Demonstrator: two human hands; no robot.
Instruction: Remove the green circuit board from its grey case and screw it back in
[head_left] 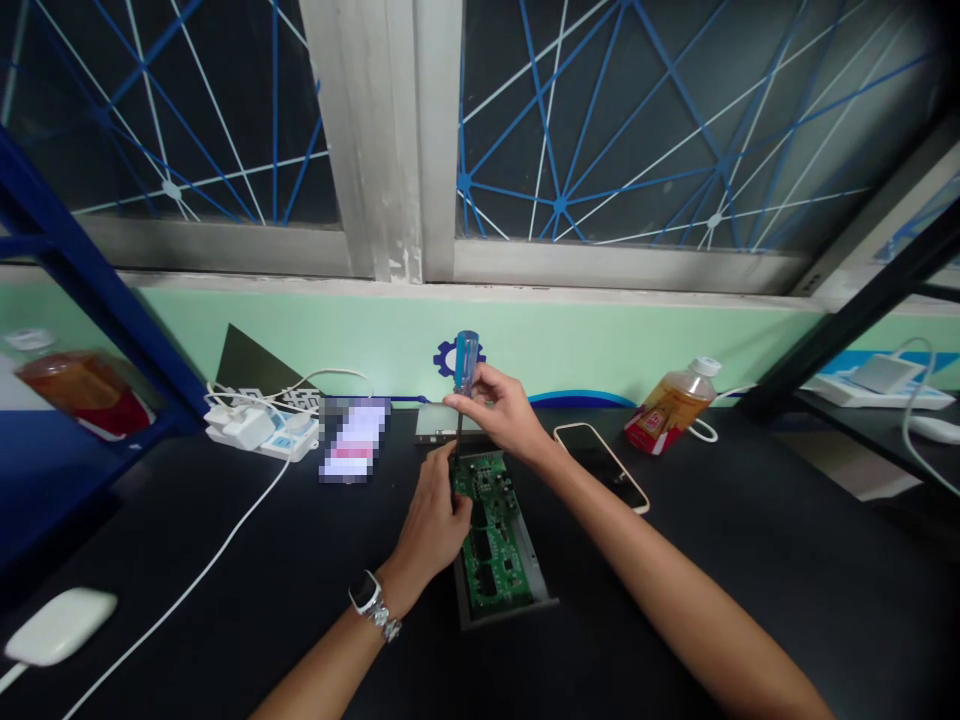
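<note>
A screwdriver (466, 362) with a clear blue handle stands nearly upright over a green circuit board (499, 535). My right hand (504, 405) is closed on the lower part of that handle, its fingertips pinching it. The board lies in a shallow grey metal tray (529, 550). My left hand (435, 505) rests at the tray's far left side, fingers bent around the edge near the screwdriver's shaft. The screwdriver's tip is hidden behind the left fingers. Just behind the board lies a flat grey metal piece (433, 424), partly covered by my right hand.
Right of the board lie a phone (600, 465) and a tilted drink bottle (670, 405). To the left are a lit, blurred-out phone (355, 442) and a white power strip (296, 440) with cables. A white charger-like object (60, 625) sits at the near left. Blue shelf posts (97, 290) flank the black desk.
</note>
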